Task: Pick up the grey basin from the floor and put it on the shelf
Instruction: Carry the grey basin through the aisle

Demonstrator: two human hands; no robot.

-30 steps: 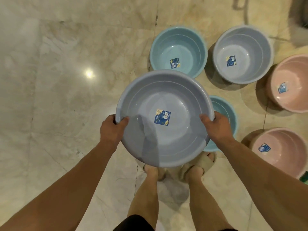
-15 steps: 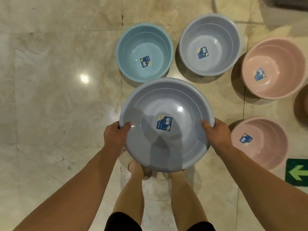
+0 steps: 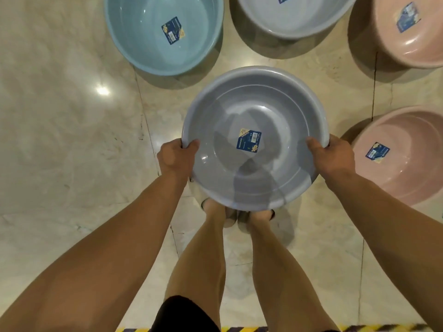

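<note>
I hold a round grey basin (image 3: 254, 111) in the air above my feet, mouth up, with a blue sticker on its bottom. My left hand (image 3: 176, 156) grips its left rim, thumb inside. My right hand (image 3: 332, 155) grips its right rim the same way. The basin hangs level over the marble floor. No shelf is in view.
Other basins stand on the floor: a light blue one (image 3: 143, 49) at top left, a second grey one (image 3: 294, 22) at top middle, a pink one (image 3: 407, 44) at top right, another pink one (image 3: 407, 178) at right. A yellow-black striped strip (image 3: 239, 329) runs along the bottom edge.
I have stepped back with the basin still in both hands. The floor basins have slid toward the top of the view, and the small blue basin under the held one is gone from sight.
</note>
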